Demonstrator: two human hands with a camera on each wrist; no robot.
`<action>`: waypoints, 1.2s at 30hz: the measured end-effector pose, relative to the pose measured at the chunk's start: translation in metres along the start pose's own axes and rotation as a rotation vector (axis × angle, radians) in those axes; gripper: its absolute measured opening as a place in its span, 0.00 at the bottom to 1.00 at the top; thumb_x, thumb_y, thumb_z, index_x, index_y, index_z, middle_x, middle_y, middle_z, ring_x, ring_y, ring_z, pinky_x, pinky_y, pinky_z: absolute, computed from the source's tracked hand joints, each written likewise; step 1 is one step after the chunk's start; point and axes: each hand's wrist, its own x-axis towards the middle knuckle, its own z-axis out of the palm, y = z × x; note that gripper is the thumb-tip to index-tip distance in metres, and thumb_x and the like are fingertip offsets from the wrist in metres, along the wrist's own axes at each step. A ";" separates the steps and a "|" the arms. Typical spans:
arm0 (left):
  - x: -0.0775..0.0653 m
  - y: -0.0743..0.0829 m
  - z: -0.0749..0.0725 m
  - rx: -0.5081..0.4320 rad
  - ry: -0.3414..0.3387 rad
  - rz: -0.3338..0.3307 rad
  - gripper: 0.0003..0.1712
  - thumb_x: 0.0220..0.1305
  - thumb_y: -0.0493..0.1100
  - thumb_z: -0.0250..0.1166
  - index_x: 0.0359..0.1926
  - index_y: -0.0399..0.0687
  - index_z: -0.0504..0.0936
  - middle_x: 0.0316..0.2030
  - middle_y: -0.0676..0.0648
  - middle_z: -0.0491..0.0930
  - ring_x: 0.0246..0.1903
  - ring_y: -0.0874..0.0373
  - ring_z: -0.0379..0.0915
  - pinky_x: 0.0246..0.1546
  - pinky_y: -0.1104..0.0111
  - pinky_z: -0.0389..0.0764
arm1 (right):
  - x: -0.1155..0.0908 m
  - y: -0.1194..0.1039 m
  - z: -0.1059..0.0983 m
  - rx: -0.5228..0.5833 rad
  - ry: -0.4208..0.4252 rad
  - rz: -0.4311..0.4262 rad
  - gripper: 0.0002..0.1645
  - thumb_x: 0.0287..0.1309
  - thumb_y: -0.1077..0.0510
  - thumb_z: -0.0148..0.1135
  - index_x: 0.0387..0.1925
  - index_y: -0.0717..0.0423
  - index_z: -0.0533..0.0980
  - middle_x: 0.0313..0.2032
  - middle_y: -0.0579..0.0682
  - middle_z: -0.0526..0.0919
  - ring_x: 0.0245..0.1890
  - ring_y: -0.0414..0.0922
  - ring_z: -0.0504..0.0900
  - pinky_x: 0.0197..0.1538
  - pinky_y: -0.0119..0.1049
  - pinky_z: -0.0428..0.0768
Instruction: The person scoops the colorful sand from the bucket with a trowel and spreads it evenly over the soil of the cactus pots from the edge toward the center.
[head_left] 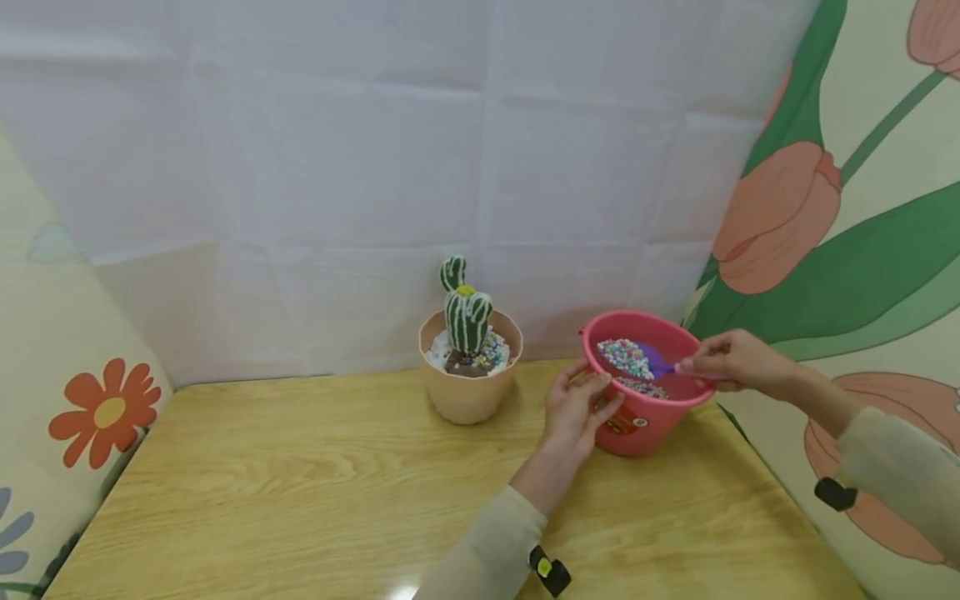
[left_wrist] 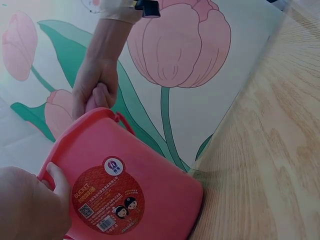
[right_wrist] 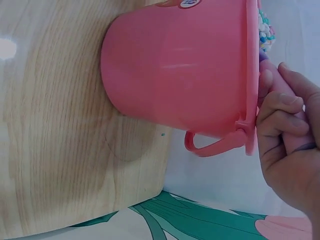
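Note:
A pink bucket (head_left: 667,421) stands at the right of the table. My left hand (head_left: 573,410) holds its near-left rim, fingers against the outer wall in the left wrist view. With my right hand (head_left: 738,362) I grip the pink handle (right_wrist: 281,82) of a small toy shovel (head_left: 657,360) over the bucket. Its purple scoop carries a heap of small multicoloured beads (head_left: 624,357). More beads (head_left: 642,387) lie inside the bucket, partly hidden by the rim. In the right wrist view the heap shows just above the rim.
Left of the bucket is a peach pot (head_left: 467,402) with a green-and-white cactus (head_left: 467,321) and some coloured beads. A white cloth (head_left: 337,167) hangs behind the wooden table (head_left: 315,475). A flower-patterned wall is close on the right. The bucket's handle (right_wrist: 215,145) hangs at its side.

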 end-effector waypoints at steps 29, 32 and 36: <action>-0.013 0.033 -0.013 0.752 -0.106 0.229 0.21 0.65 0.43 0.71 0.58 0.47 0.80 0.43 0.47 0.80 0.41 0.53 0.80 0.44 0.56 0.84 | -0.017 -0.006 0.010 0.135 0.162 0.085 0.28 0.67 0.47 0.67 0.41 0.73 0.78 0.26 0.57 0.83 0.14 0.38 0.63 0.18 0.30 0.62; -0.021 0.041 -0.013 0.841 -0.139 0.312 0.22 0.66 0.45 0.69 0.59 0.47 0.80 0.44 0.50 0.81 0.42 0.55 0.80 0.42 0.61 0.84 | -0.018 -0.009 0.011 0.132 0.171 0.089 0.25 0.66 0.46 0.69 0.38 0.69 0.80 0.25 0.57 0.83 0.14 0.38 0.63 0.19 0.31 0.62; -0.029 0.050 -0.016 0.897 -0.188 0.472 0.20 0.67 0.41 0.65 0.59 0.46 0.79 0.45 0.46 0.81 0.43 0.55 0.80 0.43 0.64 0.84 | -0.018 -0.012 0.013 0.128 0.177 0.103 0.26 0.65 0.45 0.69 0.38 0.68 0.80 0.22 0.55 0.82 0.14 0.38 0.63 0.19 0.31 0.61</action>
